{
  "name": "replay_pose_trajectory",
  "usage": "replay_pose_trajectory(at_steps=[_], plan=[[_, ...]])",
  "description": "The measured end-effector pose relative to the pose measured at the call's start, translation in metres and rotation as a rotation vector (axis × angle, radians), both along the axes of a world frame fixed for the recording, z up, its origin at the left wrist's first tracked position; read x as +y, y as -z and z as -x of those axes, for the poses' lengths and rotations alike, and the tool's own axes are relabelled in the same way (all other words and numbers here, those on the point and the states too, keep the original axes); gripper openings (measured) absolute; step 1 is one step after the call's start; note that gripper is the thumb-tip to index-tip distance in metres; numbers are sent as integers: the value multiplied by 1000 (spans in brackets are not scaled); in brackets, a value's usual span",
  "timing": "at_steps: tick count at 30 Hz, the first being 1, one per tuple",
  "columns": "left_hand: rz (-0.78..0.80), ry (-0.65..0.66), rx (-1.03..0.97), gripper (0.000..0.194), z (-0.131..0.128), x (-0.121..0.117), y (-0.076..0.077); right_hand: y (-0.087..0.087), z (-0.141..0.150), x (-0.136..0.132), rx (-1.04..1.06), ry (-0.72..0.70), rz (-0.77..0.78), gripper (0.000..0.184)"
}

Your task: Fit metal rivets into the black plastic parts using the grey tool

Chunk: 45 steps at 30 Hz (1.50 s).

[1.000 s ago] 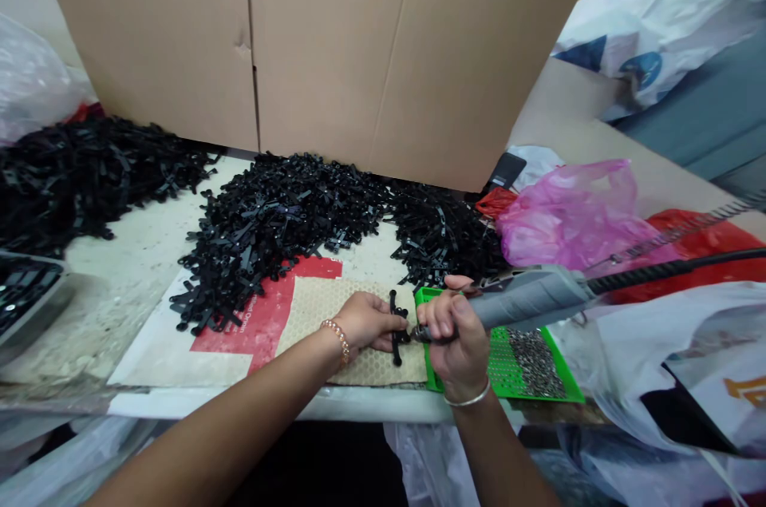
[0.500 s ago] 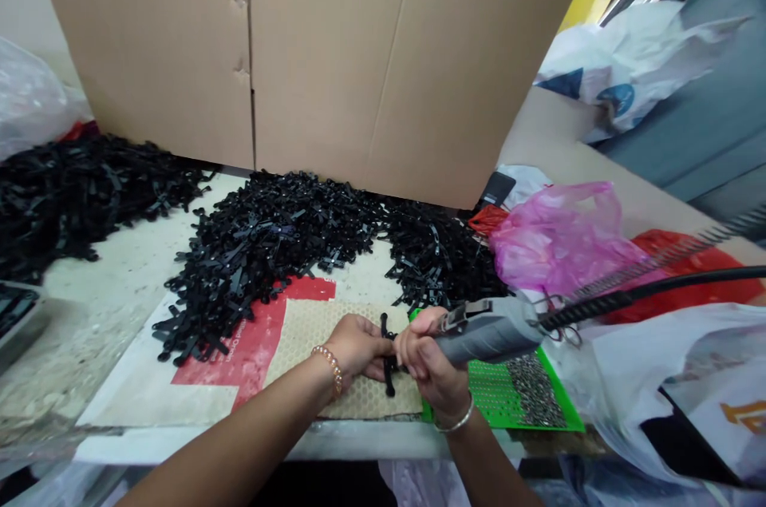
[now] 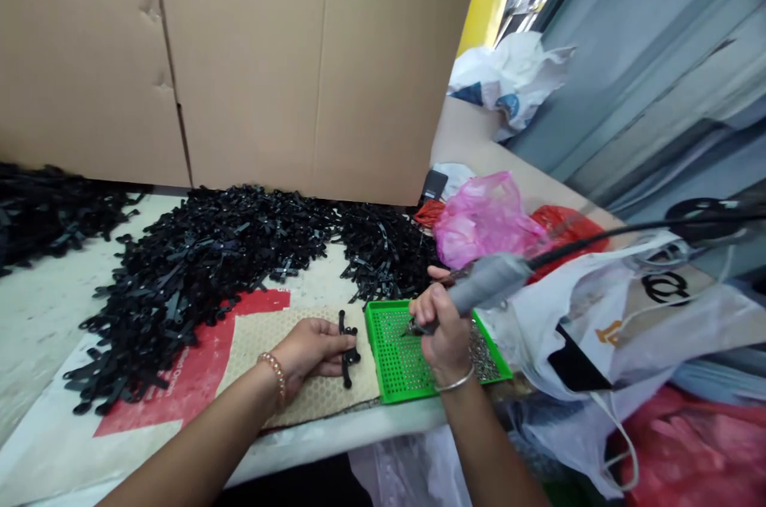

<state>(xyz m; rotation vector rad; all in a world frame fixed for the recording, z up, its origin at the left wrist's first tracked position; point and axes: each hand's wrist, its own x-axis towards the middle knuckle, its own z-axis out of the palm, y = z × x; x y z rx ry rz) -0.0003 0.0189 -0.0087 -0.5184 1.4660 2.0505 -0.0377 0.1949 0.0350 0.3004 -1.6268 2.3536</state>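
Clock positions are taken from the black part (image 3: 345, 367), which lies on the textured mat (image 3: 254, 339) at the front of the worktop (image 3: 320, 277).

The left hand (image 3: 312, 349) pinches the black part between thumb and fingers from the 9 o'clock side; this grip presumably steadies the part and leaves its 3 o'clock side accessible. The mat likely limits slipping and scratching.

The right hand (image 3: 444, 323) is wrapped around the grey power driver (image 3: 494, 282), its tip angled down over the green tray (image 3: 390, 394) at 3 o'clock. Whether the tip touches anything cannot be determined. The tray sits just beside the mat, probably to shorten reach. Small metal pieces (image 3: 483, 359), apparently screws, are massed at its far right.

The large pile (image 3: 239, 243) of black pieces lies at 10 to 11 o'clock, the smaller heap (image 3: 386, 251) at 1 o'clock; separation suggests sorting.
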Motion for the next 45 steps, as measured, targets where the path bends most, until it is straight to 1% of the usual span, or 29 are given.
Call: replay_pose_trajectory(at_steps=[3,5,7,13,21,27,29,35,39,42,45], plan=[[-1,25,21,40,0,-1,0,18,7,6,-89,28,-12,35],[-3,31,24,35,0,-1,0,28,8,5,-93,3,-20,41],[-5,17,9,33,0,-1,-1,34,6,4,-80,-18,-27,42],[-28,4,-3,32,-1,-3,2,39,8,5,-94,-37,-64,31],[-30,-12,-16,37,-1,-1,2,44,8,7,-81,-49,-140,29],[-16,-29,-28,43,-1,0,12,51,9,9,-70,-59,-177,27],[-17,-28,-24,42,-1,0,11,51,10,10,-72,-60,-183,27],[-35,-11,-22,34,-2,0,-2,49,9,9,-78,-69,-184,25],[-45,-2,0,30,-2,-1,-1,47,9,8,-86,-24,-163,27],[-81,13,17,26,-1,-1,3,35,8,9,-97,19,-90,34],[-77,8,14,22,-1,-2,5,12,5,4,-90,57,55,37]])
